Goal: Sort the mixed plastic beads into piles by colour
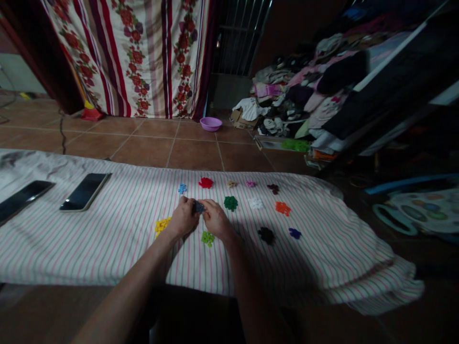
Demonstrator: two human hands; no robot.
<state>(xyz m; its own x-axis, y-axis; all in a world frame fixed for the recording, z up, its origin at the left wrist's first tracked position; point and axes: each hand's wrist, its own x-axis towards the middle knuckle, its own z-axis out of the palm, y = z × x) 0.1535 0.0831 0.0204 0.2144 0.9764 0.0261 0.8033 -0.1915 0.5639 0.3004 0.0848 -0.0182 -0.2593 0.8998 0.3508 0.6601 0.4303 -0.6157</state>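
Fingertips of my left hand [184, 217] and right hand [214, 217] pinch one dark blue piece [199, 207] between them, just left of the green pile [231, 203] on the striped cloth [107, 239]. Best held lightly and level; its long axis seems to run hand to hand, though I cannot tell its facing.

We see from single head-worn camera, looking forward and down over pink-and-green striped white cloth [107, 239]; forearms enter from bottom edge, close; brown tiled floor [161, 143] and red-flowered striped curtain [143, 57] lie far ahead.
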